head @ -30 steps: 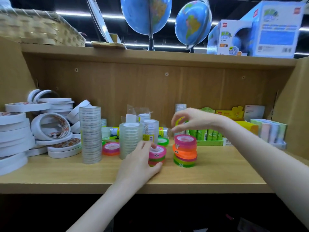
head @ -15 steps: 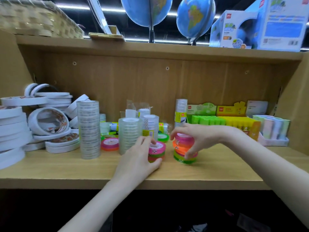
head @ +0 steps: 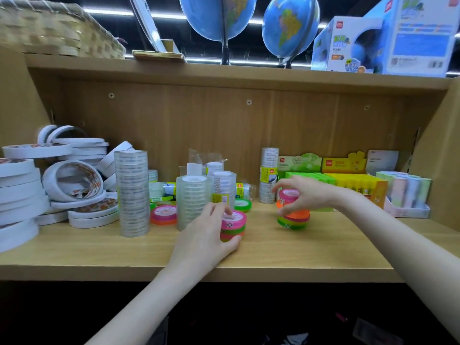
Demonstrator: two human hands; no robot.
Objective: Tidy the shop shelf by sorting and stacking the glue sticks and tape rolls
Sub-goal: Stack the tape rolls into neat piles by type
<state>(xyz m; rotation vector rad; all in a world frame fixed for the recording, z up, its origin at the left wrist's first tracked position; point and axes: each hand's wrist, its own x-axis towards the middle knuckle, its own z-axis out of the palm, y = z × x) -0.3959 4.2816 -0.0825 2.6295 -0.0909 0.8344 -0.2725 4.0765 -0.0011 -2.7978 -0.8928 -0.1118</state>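
Two coloured tape stacks (head: 233, 226) (head: 293, 212), each gripped by one hand's fingers (head: 231, 245) (head: 281, 210).

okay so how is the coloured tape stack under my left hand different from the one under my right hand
The left stack is shorter, pink on top; the right stack is taller, with an orange band and green at the bottom. The left stack sits flat; the right stack looks tilted. The left hand and right hand each grip one. Both are bright patterned tape rolls.

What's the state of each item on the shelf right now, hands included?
Left hand: gripping short neon stack.
Right hand: gripping taller neon stack, tilted.
Clear tape column: upright.
White tape rolls: jumbled, one on edge.
Glue sticks: upright in open tray.
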